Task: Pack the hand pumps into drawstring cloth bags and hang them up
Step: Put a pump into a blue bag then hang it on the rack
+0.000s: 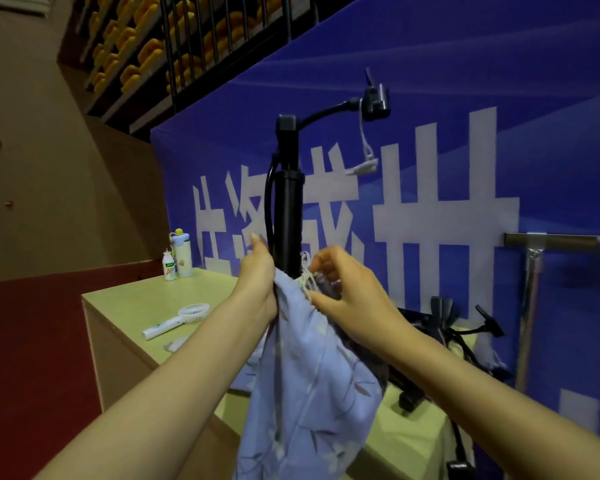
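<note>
Hand pump point(287, 209) is upright, held above the table point(129, 299), with its lower barrel inside the pale blue drawstring bag point(312, 382) and its upper barrel and handle sticking out of the mouth. Left hand point(257, 282) grips the bunched bag mouth against the left side of the barrel, thumb pointing up; the fingers are behind the fabric, so how far they wrap is unclear. Right hand point(347, 292) is at the right of the mouth, fingertips pinching the white drawstring point(305, 277) and gathered rim. Pump hose point(321, 114) arcs right from the top to the nozzle head point(376, 102), where a white cord point(363, 147) dangles. More black pumps point(440, 323) lie on the table behind the right forearm. Metal rail point(561, 242) is far right against the blue banner point(430, 81). Two bottles point(182, 254) and a white handheld fan point(177, 320) sit on the table's left end.
</note>
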`<state>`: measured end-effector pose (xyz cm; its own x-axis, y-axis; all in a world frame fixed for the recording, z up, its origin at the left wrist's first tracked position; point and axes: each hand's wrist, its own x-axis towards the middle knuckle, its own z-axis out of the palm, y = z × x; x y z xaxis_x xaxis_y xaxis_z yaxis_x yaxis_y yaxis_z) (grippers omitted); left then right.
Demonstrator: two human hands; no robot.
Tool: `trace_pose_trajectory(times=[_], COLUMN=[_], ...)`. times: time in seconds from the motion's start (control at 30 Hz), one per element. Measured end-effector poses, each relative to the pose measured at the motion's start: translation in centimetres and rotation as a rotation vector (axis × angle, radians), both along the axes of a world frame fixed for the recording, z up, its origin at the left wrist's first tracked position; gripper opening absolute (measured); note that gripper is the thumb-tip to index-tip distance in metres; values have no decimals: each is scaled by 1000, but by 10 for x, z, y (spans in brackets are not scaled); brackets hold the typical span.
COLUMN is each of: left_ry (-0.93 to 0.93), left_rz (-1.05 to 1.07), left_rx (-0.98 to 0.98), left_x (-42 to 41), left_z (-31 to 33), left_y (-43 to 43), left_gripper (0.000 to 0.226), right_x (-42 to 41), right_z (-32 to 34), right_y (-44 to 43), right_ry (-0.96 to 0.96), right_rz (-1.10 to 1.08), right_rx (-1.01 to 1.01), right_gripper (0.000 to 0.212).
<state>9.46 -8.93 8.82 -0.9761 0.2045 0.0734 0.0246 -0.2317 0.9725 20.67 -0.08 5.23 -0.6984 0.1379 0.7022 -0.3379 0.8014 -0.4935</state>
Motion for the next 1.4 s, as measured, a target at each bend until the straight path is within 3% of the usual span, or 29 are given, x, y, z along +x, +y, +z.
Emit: trace_pose_trajectory(times=[0.07,0.2,0.3,0.37,0.47,0.5,0.57,0.6,0.67,0.73,0.93,1.07,1.27,1.4], left_ry=[-72,-181,-153,-127,-81,-54,11,-1,-51,-52,-75,-63,-39,-49], left_rz=[-60,-277,-460,-600,-689,-701,-727,-757,-757,-700,-832,-881,-886,-861], left_rx=[-33,-10,-66,-118,-208,-206,-170,-157,-164,-163,-80,-14,11,-23], left_x=[14,45,73,92,106,114,128,138,150,153,177,193,204,202], left_z=[3,8,4,0,-11,-15,-26,-29,-38,-47,-56,-52,-67,-72], left_y=[17,57,90,111,146,152,169,174,190,213,250,262,289,301], left_gripper=[86,105,85,83,122,120,92,91,118,127,122,97,77,59], right_x=[13,46,71,94,123,130,144,149,159,169,193,201,203,200], right_z=[5,13,14,14,17,17,13,9,2,-4,-7,-2,-8,-16], right_y=[10,40,69,87,107,112,122,127,141,156,191,211,240,253], right_ry=[22,-8,-15,-23,0,5,10,7,27,101,286,378,401,465], right_rz=[-49,-167,-281,-316,-321,-326,-318,-312,-309,-308,-154,-126,-152,-57], right_rx=[-114,-261,-257,-250,-369,-427,-587,-670,-822,-913,-1137,-1222,-1279,-1353], right_gripper=[17,5,13,12,17,23,29,31,32,31,24,27,26,21])
